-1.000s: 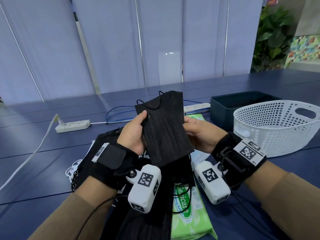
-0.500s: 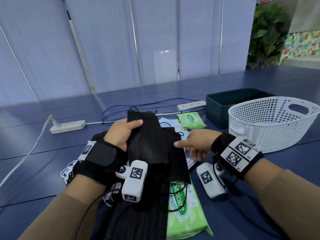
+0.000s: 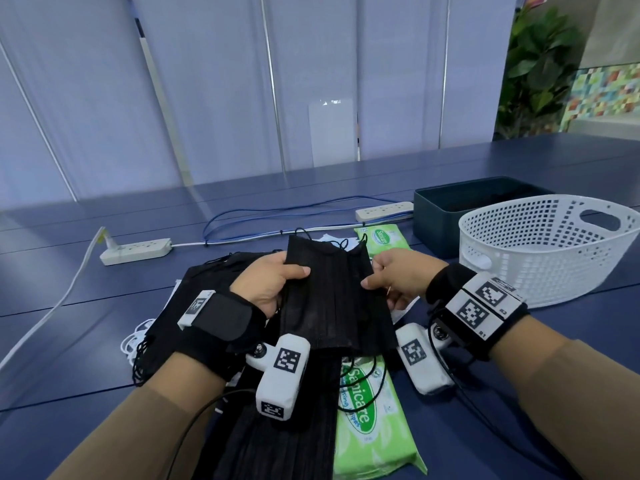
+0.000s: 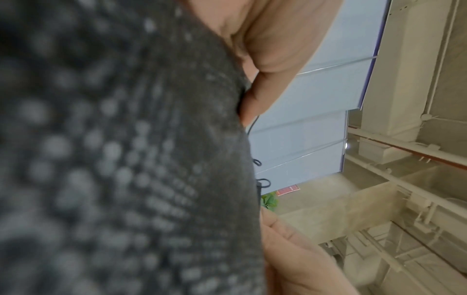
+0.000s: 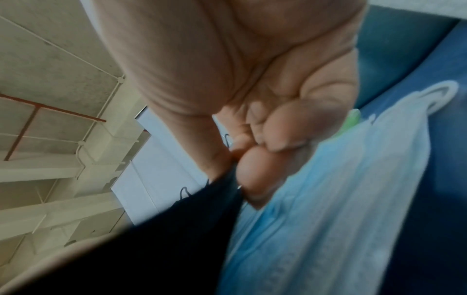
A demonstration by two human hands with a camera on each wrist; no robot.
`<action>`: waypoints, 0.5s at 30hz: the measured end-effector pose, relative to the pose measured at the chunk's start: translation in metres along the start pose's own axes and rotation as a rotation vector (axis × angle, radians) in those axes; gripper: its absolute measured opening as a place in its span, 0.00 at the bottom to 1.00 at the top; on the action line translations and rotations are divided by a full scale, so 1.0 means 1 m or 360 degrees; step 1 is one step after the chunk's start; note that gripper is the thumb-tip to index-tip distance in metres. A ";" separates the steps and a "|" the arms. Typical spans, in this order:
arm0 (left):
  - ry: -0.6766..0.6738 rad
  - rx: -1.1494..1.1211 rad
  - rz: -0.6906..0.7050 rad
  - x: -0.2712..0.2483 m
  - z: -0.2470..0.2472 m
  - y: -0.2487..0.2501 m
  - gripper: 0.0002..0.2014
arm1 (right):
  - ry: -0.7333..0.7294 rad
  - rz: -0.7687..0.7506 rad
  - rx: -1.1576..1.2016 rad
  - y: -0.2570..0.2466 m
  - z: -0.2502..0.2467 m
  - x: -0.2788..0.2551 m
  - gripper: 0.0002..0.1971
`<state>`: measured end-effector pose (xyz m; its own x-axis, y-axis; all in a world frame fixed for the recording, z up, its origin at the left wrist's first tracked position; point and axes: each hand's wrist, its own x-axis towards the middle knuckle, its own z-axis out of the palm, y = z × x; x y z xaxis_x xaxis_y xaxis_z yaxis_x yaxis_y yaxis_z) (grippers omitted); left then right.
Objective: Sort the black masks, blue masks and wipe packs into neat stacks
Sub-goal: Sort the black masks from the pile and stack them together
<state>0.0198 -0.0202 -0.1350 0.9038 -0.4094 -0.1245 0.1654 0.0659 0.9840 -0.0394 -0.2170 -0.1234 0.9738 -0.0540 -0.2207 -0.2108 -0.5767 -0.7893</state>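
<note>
Black mask [image 3: 332,299]: pleated, held flat between both hands above the table [image 3: 104,306], ear loops at its far edge. It also fills the left part of the left wrist view [image 4: 126,159].

Left hand [image 3: 273,282]: pinches the mask's left edge, thumb on top and fingers beneath.

Right hand [image 3: 398,277]: pinches the mask's right edge, thumb on top; in the right wrist view [image 5: 252,119] the fingers curl under against the dark fabric.

Black mask pile [image 3: 214,289]: loose heap on the table under and left of the left hand, with more black masks [image 3: 284,445] reaching toward the near edge.

Blue mask [image 5: 341,199]: lies on the table just under the right hand, white ear loop at its far end.

Near wipe pack [image 3: 370,420]: green, flat on the table, black ear loops draped over it.

Far wipe pack [image 3: 384,239]: green, beyond the held mask, near the dark box.

Dark box [image 3: 450,216]: open, far right.

White basket [image 3: 554,247]: perforated, just right of the box.

Power strips: one far left [image 3: 136,251], one far centre [image 3: 384,210], with blue cable [image 3: 242,220] between them.
</note>
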 end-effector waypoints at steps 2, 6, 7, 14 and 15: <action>-0.0081 -0.0113 0.0104 -0.005 0.004 0.010 0.12 | 0.0091 -0.0062 0.0190 0.000 -0.003 0.001 0.17; -0.0321 -0.0563 0.0430 -0.021 0.010 0.035 0.19 | 0.0243 -0.0134 0.0474 -0.002 -0.011 0.001 0.16; -0.0397 -0.0647 0.0490 -0.026 0.012 0.040 0.19 | 0.0242 -0.0129 0.0536 -0.002 -0.011 0.001 0.16; -0.0058 -0.0452 0.0325 -0.022 0.034 0.019 0.10 | 0.0143 -0.0195 0.0990 -0.012 -0.006 -0.004 0.16; -0.0003 -0.0493 0.0249 -0.020 0.035 0.015 0.10 | 0.0189 -0.0239 0.0969 -0.015 -0.006 -0.006 0.17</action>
<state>-0.0098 -0.0424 -0.1132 0.9269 -0.3744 0.0256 0.1368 0.4009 0.9059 -0.0413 -0.2131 -0.1068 0.9919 -0.1188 -0.0452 -0.0479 -0.0206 -0.9986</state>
